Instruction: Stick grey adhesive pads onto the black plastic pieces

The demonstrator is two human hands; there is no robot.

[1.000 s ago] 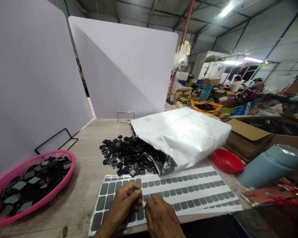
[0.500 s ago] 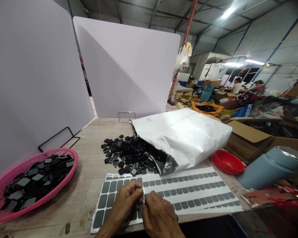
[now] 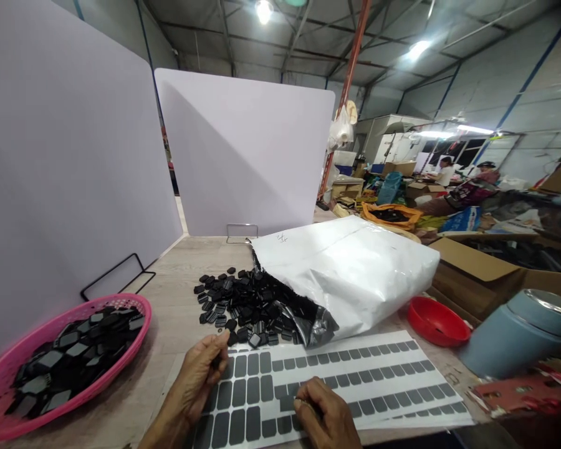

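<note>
My left hand is closed at the near edge of the pile of small black plastic pieces, thumb and fingers pressed together. Something dark shows between its curled fingers, too hidden to name. Low over the sticker sheet, my right hand pinches a dark grey sticker that juts out left of its fingertips. Larger grey rectangles fill the sheet's left part, and rows of small ones run across its right part. The black pieces spill from the mouth of a white plastic bag.
At the left, a pink basket holds black pieces with grey faces. A red bowl, a blue-grey flask and an open cardboard box stand at the right. White panels border the table's back and left. People work in the far background.
My hands have parted from close together over the sheet. The left has moved up and left to the pile; the right has moved right, a grey sticker now showing at its fingertips. The view has tilted up.
</note>
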